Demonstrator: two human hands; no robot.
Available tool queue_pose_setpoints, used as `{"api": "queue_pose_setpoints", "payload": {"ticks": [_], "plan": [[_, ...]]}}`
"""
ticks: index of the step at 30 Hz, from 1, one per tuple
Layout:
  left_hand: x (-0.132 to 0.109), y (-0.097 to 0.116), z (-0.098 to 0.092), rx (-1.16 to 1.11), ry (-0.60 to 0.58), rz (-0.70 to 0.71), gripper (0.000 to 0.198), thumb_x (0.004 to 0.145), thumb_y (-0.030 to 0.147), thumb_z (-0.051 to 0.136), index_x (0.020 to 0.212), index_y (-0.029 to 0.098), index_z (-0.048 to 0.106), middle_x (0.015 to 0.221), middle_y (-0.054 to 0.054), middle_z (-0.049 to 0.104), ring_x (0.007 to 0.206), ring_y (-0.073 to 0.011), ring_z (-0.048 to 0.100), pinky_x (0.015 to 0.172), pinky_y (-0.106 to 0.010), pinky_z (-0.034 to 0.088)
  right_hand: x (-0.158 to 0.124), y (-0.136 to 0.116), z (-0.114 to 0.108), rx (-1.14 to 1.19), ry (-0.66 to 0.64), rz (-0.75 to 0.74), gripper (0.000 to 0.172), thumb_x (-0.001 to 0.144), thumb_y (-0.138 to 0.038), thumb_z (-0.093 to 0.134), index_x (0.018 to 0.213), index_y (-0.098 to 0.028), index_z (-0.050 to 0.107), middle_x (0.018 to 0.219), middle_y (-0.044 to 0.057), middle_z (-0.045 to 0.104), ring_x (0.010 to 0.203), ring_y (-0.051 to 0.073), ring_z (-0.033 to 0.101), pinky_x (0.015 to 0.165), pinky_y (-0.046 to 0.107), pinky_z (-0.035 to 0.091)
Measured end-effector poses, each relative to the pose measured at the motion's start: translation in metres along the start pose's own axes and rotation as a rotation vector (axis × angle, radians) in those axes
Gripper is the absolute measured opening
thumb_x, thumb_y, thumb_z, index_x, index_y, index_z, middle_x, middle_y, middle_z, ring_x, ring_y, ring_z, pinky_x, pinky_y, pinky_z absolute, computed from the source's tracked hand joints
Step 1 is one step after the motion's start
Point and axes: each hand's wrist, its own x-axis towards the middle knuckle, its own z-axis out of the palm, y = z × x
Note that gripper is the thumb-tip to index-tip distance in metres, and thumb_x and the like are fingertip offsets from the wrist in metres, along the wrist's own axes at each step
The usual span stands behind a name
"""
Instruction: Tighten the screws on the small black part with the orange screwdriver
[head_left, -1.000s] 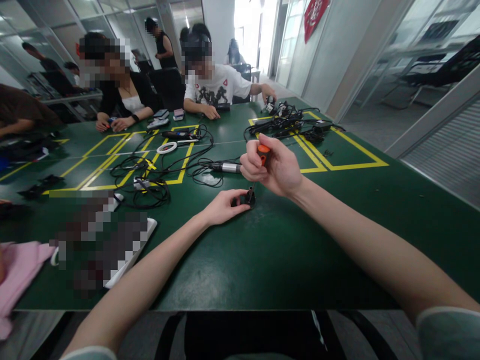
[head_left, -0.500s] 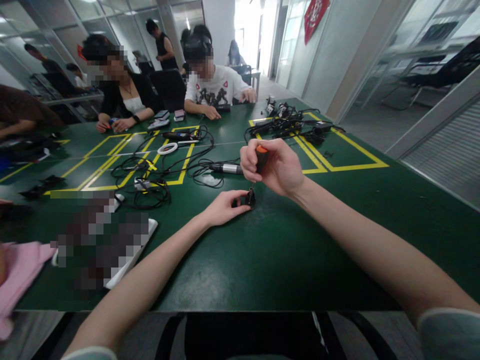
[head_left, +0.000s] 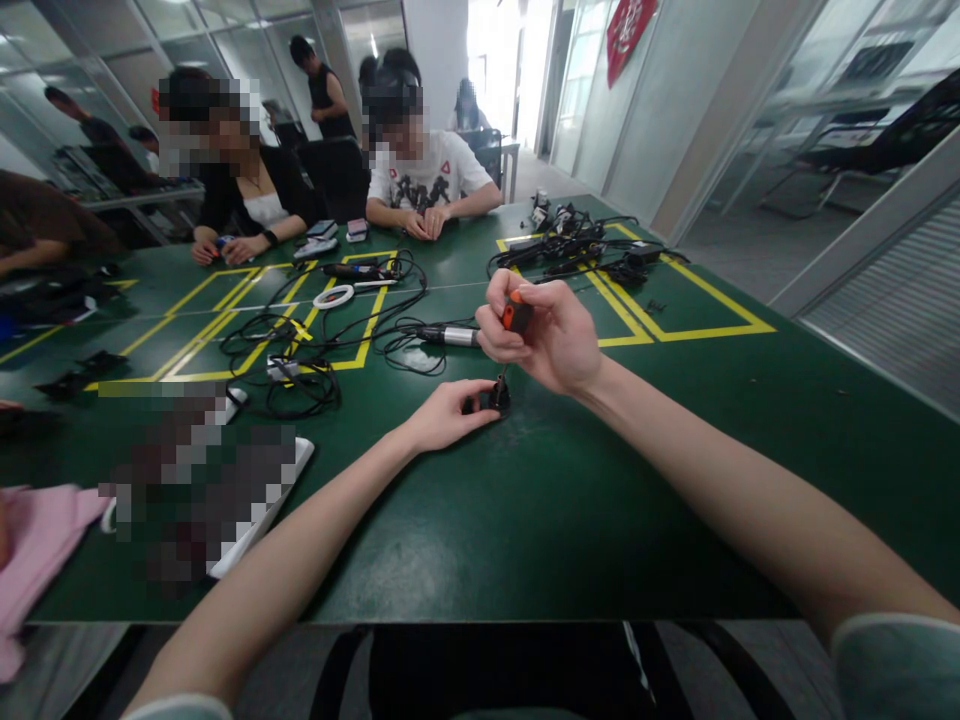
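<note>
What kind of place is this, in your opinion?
Probably an office workroom for small electronics assembly: glass partitions, a shared green table with yellow tape outlines, and tangled cables before several seated people.

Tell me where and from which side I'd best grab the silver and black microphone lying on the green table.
Grip the microphone on its silver barrel, probably from above with fingers across its width. It lies flat, roughly left to right, so the long sides are exposed. Its right end is hidden behind the right hand holding the screwdriver, and its cable trails from the left end.
</note>
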Motion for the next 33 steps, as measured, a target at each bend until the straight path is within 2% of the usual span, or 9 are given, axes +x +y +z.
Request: {"api": "queue_pose_setpoints", "payload": {"ticks": [4, 8, 13, 16, 20, 25, 28, 33], "plan": [[0.0002, -0.0016, 0.0006, 0.008, 0.003, 0.006, 0.045, 0.095, 0.038, 0.074, 0.133, 0.015, 0.075, 0.078, 0.001, 0.066, 0.070, -0.0150, 0.052, 0.071, -0.027, 0.045, 0.0010, -0.0009, -0.0011, -0.036, 0.010, 0.011, 0.037, 0.093, -0.048, 0.059, 0.068, -0.022, 0.049, 0.056, -0.005, 0.041, 0.047, 0.010, 0.031, 0.046, 0.023, 0.027], [0.0009, -0.0026, 0.0009, -0.004, -0.002, 0.014, 0.045, 0.094, 0.038, 0.074, 0.134, 0.015, 0.075, 0.080, 0.001, 0.067, 0.072, -0.0155, 0.054, 0.072, -0.027, 0.045, 0.0005, -0.0004, -0.0032, -0.028, -0.030, 0.018, 0.045, 0.094, -0.055, 0.058, 0.065, -0.022, 0.046, 0.052, -0.007, 0.030, 0.046, 0.008, 0.022, 0.045, 0.022, 0.024], [0.0009, -0.0005, 0.0010, -0.008, -0.001, 0.009, 0.045, 0.094, 0.036, 0.075, 0.134, 0.014, 0.075, 0.079, 0.001, 0.067, 0.072, -0.0157, 0.055, 0.073, -0.027, 0.045, -0.0012, 0.0023, -0.0026, 0.008, 0.003, 0.030, 0.047, 0.094, -0.065, 0.064, 0.078, -0.024, 0.047, 0.049, -0.012, 0.027, 0.043, 0.007, 0.015, 0.043, 0.019, 0.019], [0.0006, 0.0010, 0.0011, 0.005, -0.001, 0.005, 0.044, 0.095, 0.035, 0.075, 0.134, 0.015, 0.075, 0.079, 0.000, 0.068, 0.072, -0.0160, 0.055, 0.072, -0.026, 0.045, -0.0008, 0.0029, -0.0014, -0.011, 0.036, 0.050, 0.050, 0.095, -0.065, 0.068, 0.078, -0.024, 0.044, 0.050, -0.011, 0.031, 0.042, 0.007, 0.018, 0.042, 0.019, 0.018], [0.0004, 0.0015, 0.0012, 0.009, 0.004, 0.012, 0.043, 0.094, 0.034, 0.074, 0.133, 0.015, 0.075, 0.081, -0.001, 0.070, 0.072, -0.0162, 0.056, 0.072, -0.027, 0.046, 0.0010, 0.0017, 0.0000, 0.010, 0.050, 0.070, 0.052, 0.099, -0.066, 0.064, 0.076, -0.023, 0.048, 0.053, -0.009, 0.040, 0.042, 0.007, 0.025, 0.042, 0.020, 0.022], [0.0005, 0.0006, 0.0012, 0.010, 0.004, 0.014, 0.044, 0.094, 0.034, 0.075, 0.134, 0.015, 0.076, 0.079, 0.000, 0.068, 0.072, -0.0158, 0.056, 0.073, -0.027, 0.046, 0.0007, 0.0004, -0.0018, 0.032, 0.028, 0.117, 0.059, 0.102, -0.071, 0.057, 0.071, -0.023, 0.042, 0.050, -0.009, 0.030, 0.044, 0.007, 0.021, 0.043, 0.021, 0.020], [0.0006, 0.0007, 0.0017, 0.010, 0.004, 0.012, 0.044, 0.094, 0.034, 0.075, 0.134, 0.015, 0.076, 0.079, 0.001, 0.068, 0.071, -0.0155, 0.055, 0.072, -0.027, 0.045, -0.0015, 0.0018, -0.0035, 0.038, 0.026, 0.091, 0.058, 0.100, -0.074, 0.056, 0.075, -0.023, 0.045, 0.051, -0.010, 0.027, 0.044, 0.007, 0.018, 0.044, 0.021, 0.019], [0.0012, 0.0007, 0.0021, 0.008, 0.004, 0.014, 0.044, 0.094, 0.035, 0.074, 0.133, 0.015, 0.076, 0.079, 0.000, 0.068, 0.071, -0.0155, 0.055, 0.072, -0.027, 0.045, -0.0020, 0.0012, 0.0000, 0.001, 0.039, 0.054, 0.042, 0.099, -0.059, 0.065, 0.083, -0.023, 0.051, 0.054, -0.009, 0.035, 0.045, 0.008, 0.022, 0.046, 0.021, 0.022]]}}
